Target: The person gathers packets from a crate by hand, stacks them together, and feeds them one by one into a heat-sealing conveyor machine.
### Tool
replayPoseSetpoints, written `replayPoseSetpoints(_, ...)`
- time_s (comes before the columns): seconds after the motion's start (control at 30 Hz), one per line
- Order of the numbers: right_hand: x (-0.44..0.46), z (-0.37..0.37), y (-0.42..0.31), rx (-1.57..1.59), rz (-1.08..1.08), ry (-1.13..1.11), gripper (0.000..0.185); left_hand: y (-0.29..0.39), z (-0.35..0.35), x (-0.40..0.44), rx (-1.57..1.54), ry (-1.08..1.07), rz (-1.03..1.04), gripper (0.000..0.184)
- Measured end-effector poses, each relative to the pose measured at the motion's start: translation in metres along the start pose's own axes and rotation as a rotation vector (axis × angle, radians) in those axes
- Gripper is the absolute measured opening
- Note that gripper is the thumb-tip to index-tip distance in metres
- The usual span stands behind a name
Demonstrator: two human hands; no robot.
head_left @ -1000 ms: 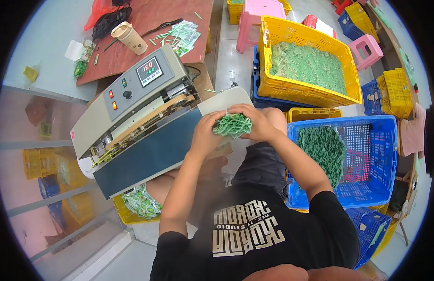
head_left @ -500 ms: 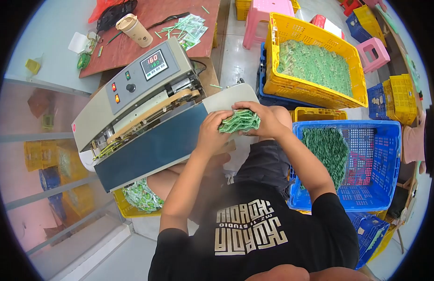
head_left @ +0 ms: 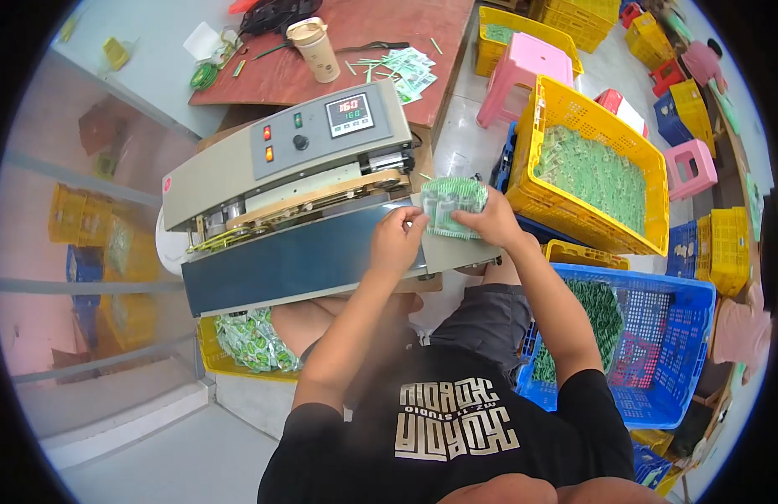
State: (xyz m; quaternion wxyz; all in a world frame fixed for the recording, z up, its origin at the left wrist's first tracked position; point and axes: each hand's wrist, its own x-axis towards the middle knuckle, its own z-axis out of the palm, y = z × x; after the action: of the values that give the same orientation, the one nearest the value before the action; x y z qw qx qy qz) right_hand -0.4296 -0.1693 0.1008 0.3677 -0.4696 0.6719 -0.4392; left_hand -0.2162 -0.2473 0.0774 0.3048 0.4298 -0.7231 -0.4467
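Observation:
My right hand (head_left: 496, 222) grips a stack of green-striped clear plastic packets (head_left: 453, 200), its thumb across the front face. Beside the left edge of the stack, my left hand (head_left: 397, 240) is closed in a pinch; what its fingertips hold is too small to make out. Both hands are over the light metal plate at the right end of a band sealing machine (head_left: 301, 160), whose display reads 160.
A yellow crate (head_left: 603, 101) of green packets stands at right, above a blue crate (head_left: 670, 395) partly filled with darker green pieces. Another yellow crate (head_left: 211, 349) holds packets below the machine. A cup (head_left: 318, 55) and loose packets (head_left: 412, 69) lie on the red table (head_left: 271, 80).
The stack has turned from its wavy edges to a flat packet face and moved slightly right. My left hand has come off its side into a pinch. The view has shifted.

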Motion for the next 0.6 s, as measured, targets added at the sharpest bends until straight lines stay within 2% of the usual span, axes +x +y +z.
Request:
replayPoseSetpoints(0.07,0.008,0.001,-0.007,-0.084,0.056,-0.022,0.043,-0.001,-0.004,0.004,0.036,0.045,0.008,0.027)
replayPoseSetpoints(0.2,0.022,0.006,-0.009,-0.085,0.077,-0.032,0.041,0.006,-0.005,0.013,0.087,-0.014,-0.034,0.025)
replayPoseSetpoints(0.27,0.027,0.008,-0.003,0.056,0.097,-0.038,0.041,0.006,-0.005,0.017,0.102,0.000,-0.100,0.026)
replayPoseSetpoints(0.47,0.028,0.018,-0.008,0.142,0.136,-0.013,0.040,0.006,-0.014,0.018,0.127,-0.017,-0.173,0.030)
replayPoseSetpoints(0.6,0.027,0.021,-0.009,0.061,0.127,0.005,0.041,-0.007,-0.024,0.019,0.161,0.033,-0.168,0.030)
